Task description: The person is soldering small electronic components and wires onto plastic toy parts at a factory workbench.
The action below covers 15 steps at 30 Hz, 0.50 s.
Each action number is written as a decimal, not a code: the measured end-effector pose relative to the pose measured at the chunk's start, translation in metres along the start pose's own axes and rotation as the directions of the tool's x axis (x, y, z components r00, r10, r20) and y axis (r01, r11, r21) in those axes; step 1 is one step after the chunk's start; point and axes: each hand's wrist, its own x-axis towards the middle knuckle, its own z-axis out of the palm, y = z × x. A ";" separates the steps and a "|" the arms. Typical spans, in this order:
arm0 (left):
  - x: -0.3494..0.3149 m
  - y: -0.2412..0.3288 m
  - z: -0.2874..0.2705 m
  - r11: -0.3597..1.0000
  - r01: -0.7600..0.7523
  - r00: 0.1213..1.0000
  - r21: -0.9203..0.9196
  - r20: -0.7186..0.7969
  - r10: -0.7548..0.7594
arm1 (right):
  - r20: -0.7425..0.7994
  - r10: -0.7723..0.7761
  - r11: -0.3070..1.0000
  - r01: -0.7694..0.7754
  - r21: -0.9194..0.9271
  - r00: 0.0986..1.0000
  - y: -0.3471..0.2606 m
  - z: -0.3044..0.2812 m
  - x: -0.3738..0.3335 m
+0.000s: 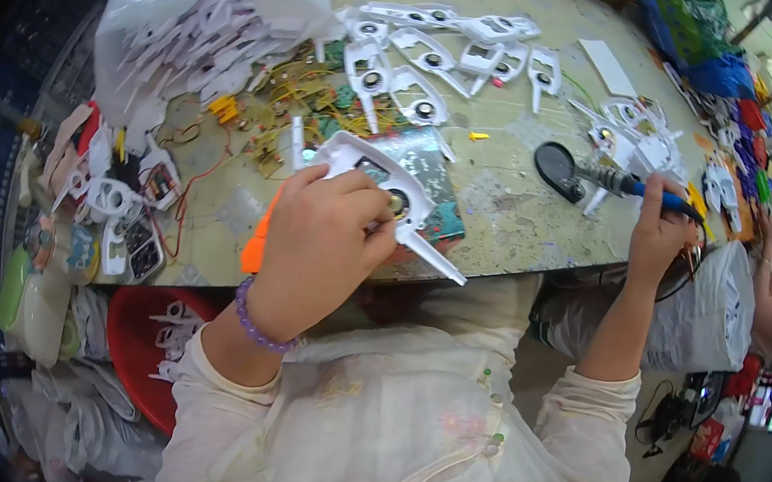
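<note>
My left hand (pixel 326 225), a purple bead bracelet at its wrist, is closed on a white plastic toy-gun-like shell half (pixel 372 158) near the table's front edge. A small round speaker (pixel 398 204) sits inside the shell, by my fingertips. My right hand (pixel 659 229) grips the blue handle of a soldering iron (pixel 635 187), whose metal end points left over a black round dish (pixel 559 168). The dish hides or blurs the iron's very tip. Under the shell lies a worn, paint-stained teal and grey board (pixel 432 175). An orange piece (pixel 260 236) shows beside my left hand.
Several white shells with speakers (pixel 430 60) lie at the back of the table (pixel 512 217). Wired green circuit boards (pixel 306 103) are heaped left of centre, by a plastic bag of white parts (pixel 219 32). A red tub (pixel 132 336) stands below left. More shells (pixel 636 136) lie at right.
</note>
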 end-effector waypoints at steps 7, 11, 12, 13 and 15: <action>-0.005 -0.007 -0.002 1.000 -0.003 1.000 -0.013 0.030 0.004 | 0.040 0.228 0.673 -0.187 0.716 0.973 -0.010 0.051 -0.120; -0.013 -0.017 -0.002 0.997 -0.051 0.999 -0.060 0.001 0.051 | 0.477 -0.214 0.691 -0.213 0.690 0.852 -0.091 0.080 -0.142; -0.014 -0.017 -0.003 0.996 -0.069 0.997 -0.060 -0.040 0.067 | 0.483 -0.211 0.691 -0.220 0.689 0.850 -0.095 0.083 -0.134; -0.015 -0.018 -0.006 0.994 -0.087 0.993 -0.058 -0.082 0.082 | 0.436 -0.331 0.769 -0.029 0.639 0.837 -0.098 0.088 -0.126; -0.023 -0.021 -0.018 0.986 -0.135 0.985 -0.098 -0.121 0.123 | 0.376 -0.446 0.807 0.184 0.561 0.812 -0.103 0.090 -0.118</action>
